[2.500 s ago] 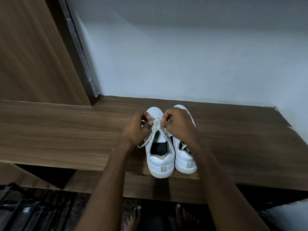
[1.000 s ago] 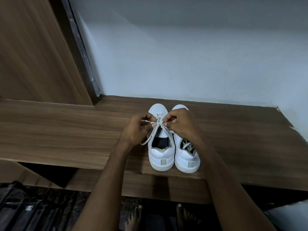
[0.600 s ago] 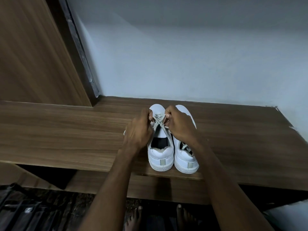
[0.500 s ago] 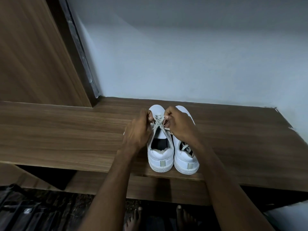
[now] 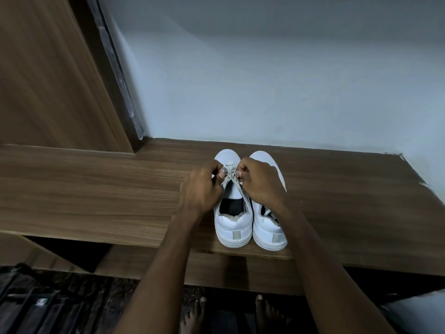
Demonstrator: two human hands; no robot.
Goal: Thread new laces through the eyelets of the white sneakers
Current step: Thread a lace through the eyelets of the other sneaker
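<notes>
Lacing of the left sneaker (image 5: 232, 220) at frame centre is under way, left hand (image 5: 201, 189) and right hand (image 5: 258, 182) each pinching the lace (image 5: 231, 175) near the toe, likely needing the next eyelets up.

Dim, cool light falls softly on the pale wall (image 5: 277, 75). Below the wall, shadows pool under the wooden shelf (image 5: 96, 189). Wide-angle bending curves the edges; detail stays soft.

Two white sneakers (image 5: 250, 222) stand upright side by side, touching, at the front edge of the wooden shelf (image 5: 96, 189), heels toward the camera. A pale lace (image 5: 232, 175) crosses the left shoe's upper eyelets above its open tongue.
</notes>
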